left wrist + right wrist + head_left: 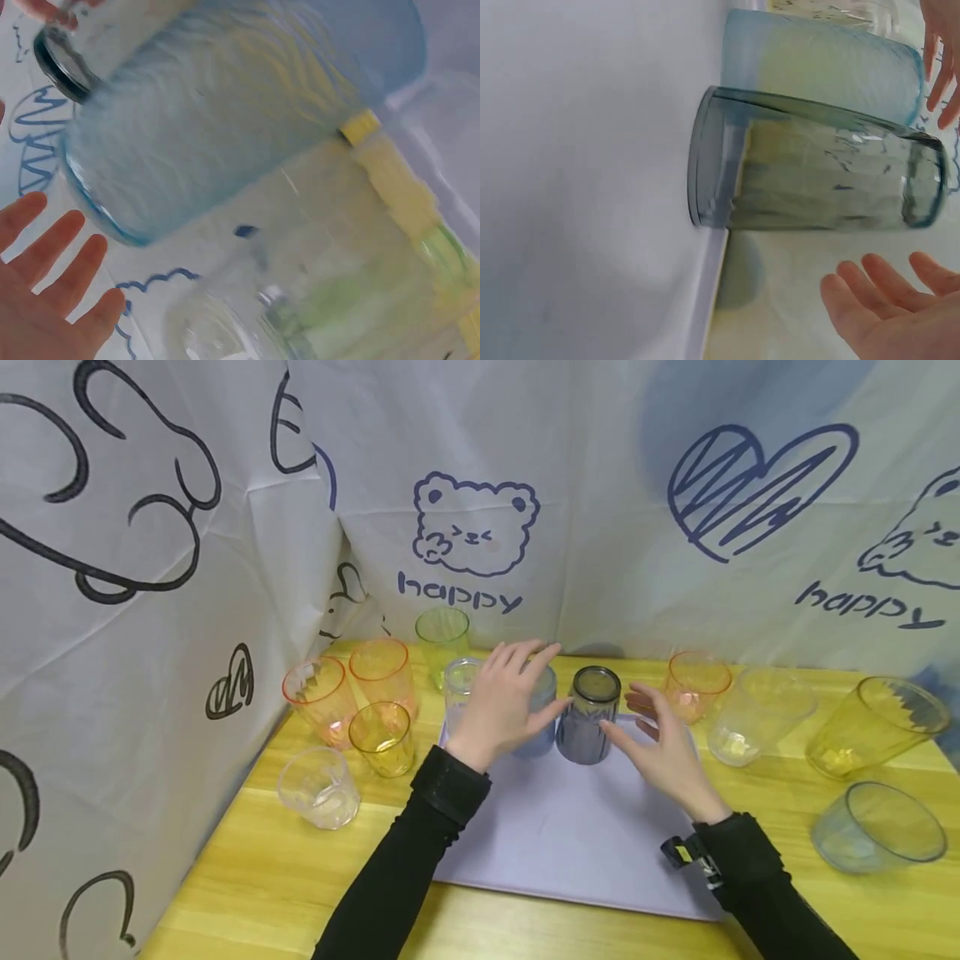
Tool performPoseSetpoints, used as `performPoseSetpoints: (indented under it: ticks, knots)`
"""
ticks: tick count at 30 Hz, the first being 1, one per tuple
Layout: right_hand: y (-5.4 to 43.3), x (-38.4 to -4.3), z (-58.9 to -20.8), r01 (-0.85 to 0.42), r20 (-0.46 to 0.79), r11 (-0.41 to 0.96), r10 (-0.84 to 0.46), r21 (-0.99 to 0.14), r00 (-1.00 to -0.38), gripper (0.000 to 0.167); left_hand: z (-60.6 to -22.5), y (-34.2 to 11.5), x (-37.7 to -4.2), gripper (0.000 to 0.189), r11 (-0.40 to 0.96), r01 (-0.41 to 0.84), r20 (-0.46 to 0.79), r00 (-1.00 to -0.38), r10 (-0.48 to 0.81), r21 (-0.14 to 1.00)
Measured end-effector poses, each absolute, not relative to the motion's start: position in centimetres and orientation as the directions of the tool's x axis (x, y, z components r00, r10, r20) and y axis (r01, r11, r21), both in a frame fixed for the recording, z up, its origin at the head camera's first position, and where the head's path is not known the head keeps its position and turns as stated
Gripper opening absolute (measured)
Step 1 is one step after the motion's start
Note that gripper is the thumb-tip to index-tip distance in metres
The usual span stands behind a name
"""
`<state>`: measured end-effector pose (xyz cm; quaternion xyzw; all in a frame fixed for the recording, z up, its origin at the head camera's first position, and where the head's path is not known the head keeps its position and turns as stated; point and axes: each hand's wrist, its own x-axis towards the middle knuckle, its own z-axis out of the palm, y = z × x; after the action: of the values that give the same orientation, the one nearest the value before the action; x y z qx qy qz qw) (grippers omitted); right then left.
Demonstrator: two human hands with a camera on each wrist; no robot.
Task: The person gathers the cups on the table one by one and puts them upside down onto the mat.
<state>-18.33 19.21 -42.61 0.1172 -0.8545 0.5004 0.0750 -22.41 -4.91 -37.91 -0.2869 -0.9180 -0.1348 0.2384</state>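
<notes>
A grey glass [588,727] stands upside down near the back edge of the lilac tray [570,843]. Left of it is a light blue glass [240,127], also inverted and partly covered by my left hand [501,708] in the head view. A clear glass [460,681] stands at the tray's back left. My left hand has its fingers spread and holds nothing. Beside the grey glass, my right hand [666,752] is open with fingers apart; the right wrist view shows a gap between its fingertips [840,289] and the grey glass [817,165].
Left of the tray stand orange glasses [382,672], a green one [442,647], an amber one [382,743] and a clear tumbler [322,789]. To the right are another orange glass [697,685], a clear one [757,718], a yellow one [870,731] and a blue bowl-like glass [873,831]. Printed cloth hangs behind.
</notes>
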Motion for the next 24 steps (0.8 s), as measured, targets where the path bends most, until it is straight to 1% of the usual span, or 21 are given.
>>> performPoseSetpoints:
  ticks: [4,6,9,11,14,16,19,22,24]
  knots:
    - [20.2,-17.5,-42.2,-0.330,0.332,0.432,-0.073,-0.839,-0.940,0.055,-37.7,-3.7,-21.7,0.059,0.754,0.646,0.580,-0.661,0.476,0.118]
    - [20.9,-17.2,-42.0,-0.369,0.399,0.415,-0.015,-0.832,-0.917,0.052,-37.5,-2.8,-21.2,0.056,0.733,0.671,0.608,-0.630,0.483,0.113]
    - [22.1,-16.8,-41.7,-0.425,0.499,0.411,0.086,-0.806,-0.862,0.051,-37.3,-1.4,-20.6,0.052,0.709,0.699,0.641,-0.589,0.493,0.097]
    - [22.9,-16.7,-41.5,-0.459,0.557,0.408,0.159,-0.789,-0.815,0.052,-37.2,-0.4,-20.4,0.049,0.696,0.713,0.656,-0.566,0.499,0.086]
    - [24.2,-16.5,-41.2,-0.478,0.610,0.424,0.266,-0.769,-0.746,0.054,-36.9,1.2,-20.0,0.047,0.682,0.728,0.655,-0.549,0.518,0.071]
    - [25.1,-16.3,-41.0,-0.471,0.622,0.434,0.330,-0.768,-0.710,0.056,-36.8,2.2,-19.8,0.047,0.672,0.738,0.648,-0.543,0.534,0.065]
    - [26.4,-16.3,-41.2,-0.442,0.619,0.450,0.405,-0.776,-0.673,0.060,-36.6,3.6,-19.4,0.048,0.662,0.746,0.628,-0.548,0.552,0.070]
    - [27.7,-16.1,-41.5,-0.397,0.595,0.464,0.440,-0.792,-0.673,0.069,-36.6,5.1,-19.3,0.050,0.651,0.754,0.608,-0.559,0.564,0.089]
    - [28.3,-16.0,-41.7,-0.370,0.575,0.466,0.450,-0.804,-0.684,0.075,-36.7,6.0,-19.3,0.051,0.652,0.753,0.593,-0.566,0.573,0.088]
